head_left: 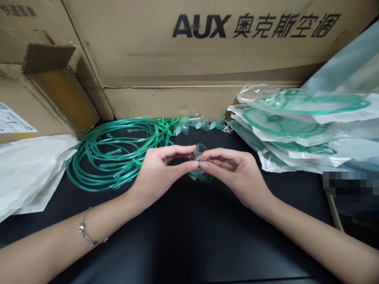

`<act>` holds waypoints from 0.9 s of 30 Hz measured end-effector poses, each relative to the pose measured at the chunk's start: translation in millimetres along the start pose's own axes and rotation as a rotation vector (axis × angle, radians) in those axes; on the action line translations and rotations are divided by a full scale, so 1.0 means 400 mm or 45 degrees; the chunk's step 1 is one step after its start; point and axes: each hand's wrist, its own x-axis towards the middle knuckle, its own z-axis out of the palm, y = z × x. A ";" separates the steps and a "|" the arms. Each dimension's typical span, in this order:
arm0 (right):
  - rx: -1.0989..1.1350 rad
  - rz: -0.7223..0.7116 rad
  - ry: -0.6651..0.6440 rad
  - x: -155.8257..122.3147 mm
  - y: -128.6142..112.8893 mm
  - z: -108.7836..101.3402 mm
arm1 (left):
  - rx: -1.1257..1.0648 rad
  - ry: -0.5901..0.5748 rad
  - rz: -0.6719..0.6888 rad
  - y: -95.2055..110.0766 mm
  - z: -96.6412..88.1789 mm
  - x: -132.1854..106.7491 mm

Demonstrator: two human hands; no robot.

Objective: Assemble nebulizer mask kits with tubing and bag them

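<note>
In the head view, your left hand (155, 169) and your right hand (244, 171) meet in the middle, tip to tip. The thumb and pointing finger of each one pinch a small clear green mask (201, 176), so it sits right between your fingertips, over the black table (183, 240). A thin line shows at the pinch, but it is too small to tell what it is. Just past your fingertips, more small masks (194, 121) lie in a row by the big brown box (207, 59). To the left of your left fingers is a pile of green tubes (85, 149), with bright green straps (161, 128) at its near end. White bags (32, 169) lie farther left. Well to the right of your right fingers, packed masks (293, 122) are stacked up.
</note>
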 end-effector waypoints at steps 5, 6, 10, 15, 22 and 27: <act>-0.025 0.002 0.004 -0.002 -0.006 0.000 | -0.017 0.038 -0.038 0.001 -0.001 0.001; -0.030 0.004 -0.003 -0.002 -0.007 -0.001 | -0.016 0.041 -0.038 0.001 -0.001 0.001; -0.064 -0.011 -0.017 -0.003 -0.008 -0.001 | -0.014 0.035 -0.044 0.002 -0.002 0.001; -0.162 -0.044 -0.045 -0.003 -0.010 -0.001 | 0.039 0.042 -0.035 0.005 0.000 0.000; -0.194 -0.015 -0.129 -0.002 -0.007 -0.006 | 0.075 0.065 -0.034 0.008 0.003 -0.005; -0.142 0.021 -0.156 0.005 0.001 -0.007 | -0.015 0.024 -0.093 0.002 -0.001 0.004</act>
